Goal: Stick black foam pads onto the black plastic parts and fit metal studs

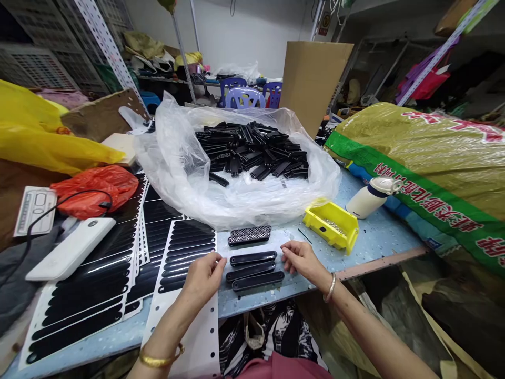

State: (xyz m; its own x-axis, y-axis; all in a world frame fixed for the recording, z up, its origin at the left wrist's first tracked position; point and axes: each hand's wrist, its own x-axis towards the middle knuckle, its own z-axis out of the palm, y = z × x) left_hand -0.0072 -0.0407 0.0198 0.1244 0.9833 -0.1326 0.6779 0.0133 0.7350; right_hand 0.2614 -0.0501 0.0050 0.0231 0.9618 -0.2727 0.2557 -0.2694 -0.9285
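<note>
My left hand (204, 275) is over the right edge of a white sheet of black oblong stickers (185, 252), its fingers loosely bent and nothing visible in them. Just right of its fingertips, three narrow black plastic pieces with rounded ends (253, 257) lie roughly side by side on the table. At their right ends is my right hand (303, 259), fingers curled a little apart, also with nothing visible in them. Behind these pieces lies a short stack of black pieces with a patterned top (249, 235).
A clear plastic bag (173, 158) spreads open behind, heaped with black pieces (256, 150). To the right stand a yellow bin (335, 239) of small metal parts and a white bottle (369, 197). More sticker sheets (90, 295) and a white power bank (73, 247) lie left. A large sack (426, 158) leans in.
</note>
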